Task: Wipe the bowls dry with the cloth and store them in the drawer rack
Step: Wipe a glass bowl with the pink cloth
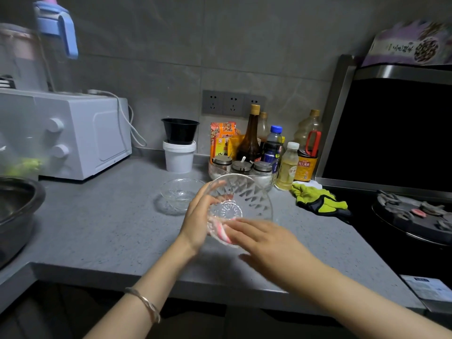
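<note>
Small glass bowl [181, 195] upright on the countertop [110, 223]. My left hand [199, 217] curls round the cut-glass bowl [247, 195], held tilted above the countertop. My right hand [265, 239], blurred, fingers straight, presses the pink-striped cloth [222, 231] against its lower wall.

The cut-glass bowl [241, 206] is clear and glossy, with facets in relief. The striped cloth [221, 231] at its lower rim looks soft and matt. Left of that bowl, a smoother clear glass bowl [182, 193] stands on the matt, speckled, stone-like worktop [110, 223]. Beyond it, a glossy black plastic tub [180, 130] sits on a white plastic bucket [179, 156]. To its right lie matt fabric gloves [318, 199].
</note>
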Available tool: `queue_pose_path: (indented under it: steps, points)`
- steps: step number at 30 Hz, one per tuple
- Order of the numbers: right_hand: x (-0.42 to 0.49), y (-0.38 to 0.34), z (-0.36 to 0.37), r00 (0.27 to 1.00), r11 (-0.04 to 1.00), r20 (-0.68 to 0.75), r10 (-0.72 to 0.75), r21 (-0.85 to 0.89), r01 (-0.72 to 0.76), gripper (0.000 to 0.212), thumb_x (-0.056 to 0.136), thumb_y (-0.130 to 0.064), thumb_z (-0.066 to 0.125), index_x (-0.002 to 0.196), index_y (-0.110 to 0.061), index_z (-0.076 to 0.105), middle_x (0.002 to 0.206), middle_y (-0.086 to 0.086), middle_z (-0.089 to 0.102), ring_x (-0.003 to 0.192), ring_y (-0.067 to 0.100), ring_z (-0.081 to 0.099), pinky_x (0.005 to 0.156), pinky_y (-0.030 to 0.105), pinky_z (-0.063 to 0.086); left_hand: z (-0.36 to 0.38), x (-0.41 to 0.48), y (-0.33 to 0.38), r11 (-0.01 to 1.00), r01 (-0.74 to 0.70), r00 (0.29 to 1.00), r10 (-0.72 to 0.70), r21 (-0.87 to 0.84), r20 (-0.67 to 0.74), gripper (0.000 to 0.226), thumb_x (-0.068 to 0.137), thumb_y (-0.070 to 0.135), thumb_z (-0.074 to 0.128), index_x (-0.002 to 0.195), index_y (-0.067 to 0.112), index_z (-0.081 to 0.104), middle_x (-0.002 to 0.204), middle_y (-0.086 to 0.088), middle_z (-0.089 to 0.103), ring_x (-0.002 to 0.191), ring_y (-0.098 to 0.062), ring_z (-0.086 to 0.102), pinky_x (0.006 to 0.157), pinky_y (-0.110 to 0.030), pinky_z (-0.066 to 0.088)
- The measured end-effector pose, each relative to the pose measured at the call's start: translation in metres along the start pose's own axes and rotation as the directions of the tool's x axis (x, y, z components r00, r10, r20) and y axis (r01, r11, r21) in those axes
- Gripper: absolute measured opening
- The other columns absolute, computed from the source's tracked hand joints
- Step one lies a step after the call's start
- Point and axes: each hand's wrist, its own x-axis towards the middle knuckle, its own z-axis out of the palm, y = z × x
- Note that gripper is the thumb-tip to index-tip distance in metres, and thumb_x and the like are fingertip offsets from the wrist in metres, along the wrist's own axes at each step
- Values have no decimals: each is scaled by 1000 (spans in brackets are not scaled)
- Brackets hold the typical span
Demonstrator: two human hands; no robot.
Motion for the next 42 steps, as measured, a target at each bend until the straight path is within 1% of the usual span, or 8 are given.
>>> queue_pose_path:
  steps: [6,12,16,20,26,35,37,42]
  points:
    - [-8,13,7,995,985,-97,-10,-171,-7,48,59,-27,87,105,-21,73,107,-2,72,96,14,69,75,24,55,-8,-5,0,989,133,976,-141,60,165,55,76,36,46,130,43,49,122,13,63,109,-7,61,77,-37,57]
    - [12,-26,18,932,912,-152,330,307,-272,29,90,-36,52,114,-22,58,107,-4,68,84,23,68,57,34,53,25,-13,-11,1000,-11,1000,10,19,23,42,87,27,42,127,33,52,126,9,60,116,-1,55,98,-28,45]
    - [-12,9,18,995,997,-93,-31,-72,24,51,69,-23,78,119,-19,66,120,-1,66,104,17,66,82,30,56,4,-1,-9,997,82,993,-82,7,85,35,87,26,49,120,28,59,121,6,64,116,-13,59,97,-47,48]
    - [-14,23,6,984,951,-143,-105,-305,57,39,78,-19,43,101,-16,75,105,1,72,97,17,69,80,28,54,-3,-1,-12,990,141,983,-136,-31,127,50,75,35,49,124,40,56,125,5,63,115,-18,60,78,-40,56]
    - [13,-17,28,913,951,-278,300,159,-264,42,64,-20,85,102,-21,67,102,-7,72,82,13,70,50,20,48,31,-13,-23,984,53,997,-63,-168,-54,43,94,8,42,129,33,50,122,6,63,87,-10,66,62,-24,50]
    - [-13,28,18,980,960,-98,-171,-240,143,36,66,-15,71,102,-17,75,105,2,72,95,17,70,76,27,57,-12,2,-17,987,146,959,-158,66,237,49,68,37,53,117,39,60,128,4,59,114,-4,58,79,-35,57]
    - [-5,19,19,977,967,-168,-133,-237,91,34,73,-15,48,90,-16,77,93,1,75,82,17,72,62,24,57,-8,1,-17,992,121,977,-113,-33,182,50,73,28,51,123,34,56,125,0,63,108,-7,63,86,-39,54]
    - [14,-15,32,931,967,-281,234,169,-191,36,68,-20,78,103,-18,70,102,-3,72,73,20,71,45,25,50,16,-6,-27,978,22,1000,-21,-206,7,56,74,18,52,130,22,51,111,8,70,106,-6,64,84,-30,53]
